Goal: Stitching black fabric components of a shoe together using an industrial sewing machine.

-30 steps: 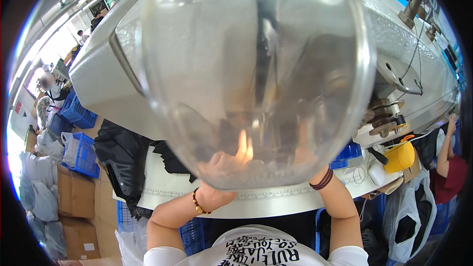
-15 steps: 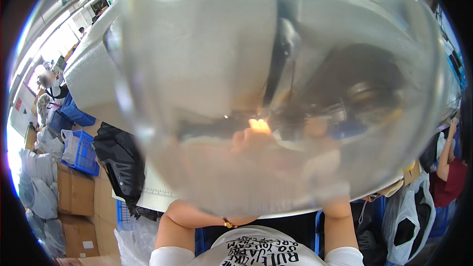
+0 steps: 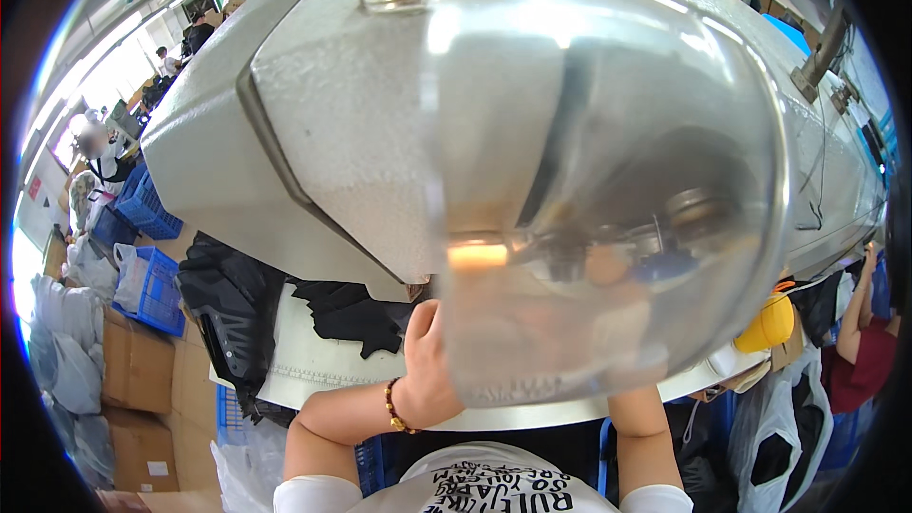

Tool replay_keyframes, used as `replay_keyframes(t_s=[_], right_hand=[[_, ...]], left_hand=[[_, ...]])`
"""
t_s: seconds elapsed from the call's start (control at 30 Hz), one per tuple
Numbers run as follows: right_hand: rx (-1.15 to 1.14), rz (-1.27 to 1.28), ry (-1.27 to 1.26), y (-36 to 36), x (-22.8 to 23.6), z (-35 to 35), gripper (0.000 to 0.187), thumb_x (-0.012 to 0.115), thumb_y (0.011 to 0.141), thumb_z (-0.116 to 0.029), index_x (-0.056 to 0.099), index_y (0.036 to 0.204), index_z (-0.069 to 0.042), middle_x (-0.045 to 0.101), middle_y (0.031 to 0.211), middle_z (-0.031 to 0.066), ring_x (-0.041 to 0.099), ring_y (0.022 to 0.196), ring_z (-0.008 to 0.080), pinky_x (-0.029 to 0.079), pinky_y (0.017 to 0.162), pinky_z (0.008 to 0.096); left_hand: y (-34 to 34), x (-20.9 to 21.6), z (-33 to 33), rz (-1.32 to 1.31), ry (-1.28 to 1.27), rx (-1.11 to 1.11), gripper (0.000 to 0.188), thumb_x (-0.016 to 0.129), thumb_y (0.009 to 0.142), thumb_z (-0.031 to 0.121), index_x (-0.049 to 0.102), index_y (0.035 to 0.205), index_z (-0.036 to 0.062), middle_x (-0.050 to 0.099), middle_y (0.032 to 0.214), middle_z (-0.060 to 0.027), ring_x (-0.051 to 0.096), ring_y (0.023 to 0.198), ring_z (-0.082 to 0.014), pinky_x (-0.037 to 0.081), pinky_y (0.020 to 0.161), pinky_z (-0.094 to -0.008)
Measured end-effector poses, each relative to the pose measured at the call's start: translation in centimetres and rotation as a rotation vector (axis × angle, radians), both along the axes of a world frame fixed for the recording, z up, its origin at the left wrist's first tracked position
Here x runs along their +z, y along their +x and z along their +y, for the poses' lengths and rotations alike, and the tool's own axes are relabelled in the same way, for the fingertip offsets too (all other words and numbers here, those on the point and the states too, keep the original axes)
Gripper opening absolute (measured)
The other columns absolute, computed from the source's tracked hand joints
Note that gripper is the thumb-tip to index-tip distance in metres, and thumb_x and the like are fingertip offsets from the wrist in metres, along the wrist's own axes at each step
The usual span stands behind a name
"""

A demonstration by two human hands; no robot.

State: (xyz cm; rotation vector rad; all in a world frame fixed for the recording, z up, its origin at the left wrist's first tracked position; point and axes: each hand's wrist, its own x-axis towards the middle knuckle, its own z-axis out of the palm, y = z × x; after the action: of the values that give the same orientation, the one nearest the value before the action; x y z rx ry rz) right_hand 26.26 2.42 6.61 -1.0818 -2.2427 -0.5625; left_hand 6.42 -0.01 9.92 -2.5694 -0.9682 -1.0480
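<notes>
Grip of left hand (image 3: 432, 372) and right hand (image 3: 623, 328): indeterminable through clear shield (image 3: 617, 133). Black fabric pieces (image 3: 356, 318) lie on worktable (image 3: 309, 375), near left hand; shield glare could cause finger misplacement

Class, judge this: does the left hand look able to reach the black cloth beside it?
Probably yes: the left hand is close by, and the cloth lies uncovered along its near edge. The machine seems to overhang its far side; the clear shield obscures whether the hand is free.

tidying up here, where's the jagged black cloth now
In the head view, the jagged cloth lies on the white table, left of the left hand.
</notes>
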Motion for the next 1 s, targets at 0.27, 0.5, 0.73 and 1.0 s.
replay_keyframes(t_s=[0.27,0.5,0.73,1.0], right_hand=[[0.212,0.455,-0.141,-1.3,-0.9,-1.7,0.012,0.059,0.067,-0.007,0.061,0.077,-0.002,0.06,0.074,0.0144,0.056,0.066,0.0329,0.045,0.06,0.0386],[0.107,0.31,-0.051,-2.2,-1.1,-3.4,0.017,0.06,0.065,-0.009,0.062,0.081,-0.003,0.06,0.082,0.012,0.057,0.074,0.0295,0.046,0.065,0.0387],[0.09,0.258,0.037,-4.0,0.4,-4.1,0.019,0.06,0.062,-0.009,0.063,0.08,-0.004,0.059,0.086,0.0104,0.057,0.077,0.026,0.048,0.066,0.038],[0.117,0.271,0.021,-5.8,-0.3,-5.0,0.01,0.059,0.063,-0.009,0.062,0.072,-0.006,0.06,0.083,0.009,0.057,0.072,0.0232,0.048,0.063,0.0367]], left_hand=[[-1.6,0.3,0.9,0.112,0.051,-0.023,0.028,0.06,0.047,0.007,0.058,0.074,0.001,0.051,0.076,-0.0081,0.048,0.081,-0.0242,0.039,0.069,-0.0371],[-1.1,1.3,0.9,0.146,0.096,0.083,0.037,0.054,0.058,0.008,0.06,0.094,-0.0008,0.056,0.089,-0.0064,0.052,0.081,-0.0174,0.035,0.057,-0.0283],[0.3,-1.6,0.6,-0.108,0.066,-0.036,0.037,0.055,0.054,0.005,0.058,0.089,-0.007,0.055,0.089,-0.017,0.056,0.073,-0.0285,0.048,0.066,-0.0362],[-0.8,-0.3,1.4,-0.062,0.061,-0.172,0.033,0.057,0.051,0.006,0.059,0.082,-0.0051,0.056,0.089,-0.0162,0.056,0.075,-0.0276,0.048,0.066,-0.0346]])
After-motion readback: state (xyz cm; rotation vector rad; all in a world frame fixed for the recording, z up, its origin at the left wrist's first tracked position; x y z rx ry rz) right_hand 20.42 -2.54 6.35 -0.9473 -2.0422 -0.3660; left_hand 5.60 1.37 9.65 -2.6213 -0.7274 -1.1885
